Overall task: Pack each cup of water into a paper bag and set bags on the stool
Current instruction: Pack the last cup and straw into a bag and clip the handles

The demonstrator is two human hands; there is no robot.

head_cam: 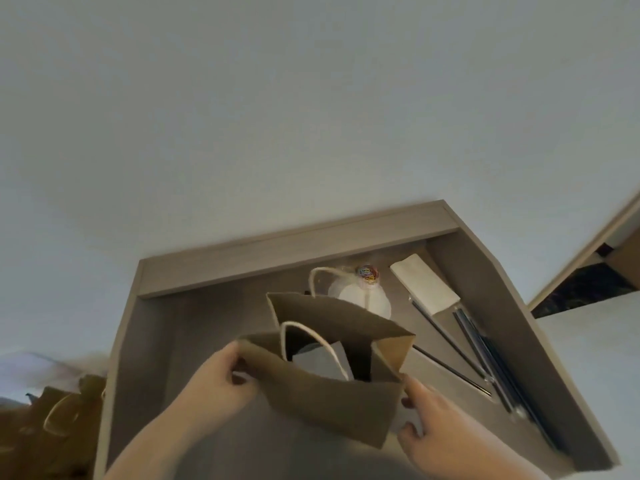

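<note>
The left hand (221,372) pinches the paper bag (332,403) by its left rim and the right hand (433,420) grips its right edge, holding it open above the tabletop (207,323). What looks like a cup (363,299) stands just beyond; a careless swing could topple it and spill water.

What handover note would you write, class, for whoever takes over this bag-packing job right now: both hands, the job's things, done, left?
Left hand grips the left rim of the open brown paper bag; right hand holds its right edge.
The bag is held over the grey-brown wooden desk; whether a cup is inside cannot be told. A pale cup-like thing stands behind it.
Done: perhaps the blurred brown bags at lower left.
Left: fill this bag and set it on the stool; no stool can be made out.
</note>
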